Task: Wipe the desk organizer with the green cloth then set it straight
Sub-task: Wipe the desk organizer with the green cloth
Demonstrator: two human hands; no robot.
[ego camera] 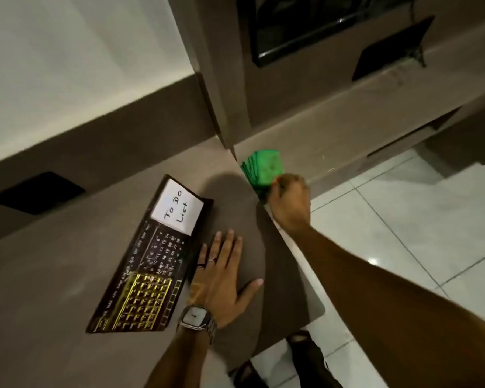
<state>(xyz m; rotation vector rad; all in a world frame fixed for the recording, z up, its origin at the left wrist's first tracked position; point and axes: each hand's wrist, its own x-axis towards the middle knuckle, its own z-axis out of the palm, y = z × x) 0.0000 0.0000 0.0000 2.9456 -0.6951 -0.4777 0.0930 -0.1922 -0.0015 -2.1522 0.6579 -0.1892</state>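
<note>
The desk organizer is a flat black board lying askew on the brown desk, with a white "To Do List" note, a calendar grid and a yellow grid on it. My left hand rests flat on the desk just right of the organizer, fingers spread, a watch on the wrist. My right hand is stretched to the desk's far right corner and is closed on the folded green cloth, which lies on the grey ledge there.
The brown desk ends at a rounded right edge above a white tiled floor. A grey cabinet rises behind the cloth. A dark rectangular cut-out sits at the desk's back left. Dark footwear shows below.
</note>
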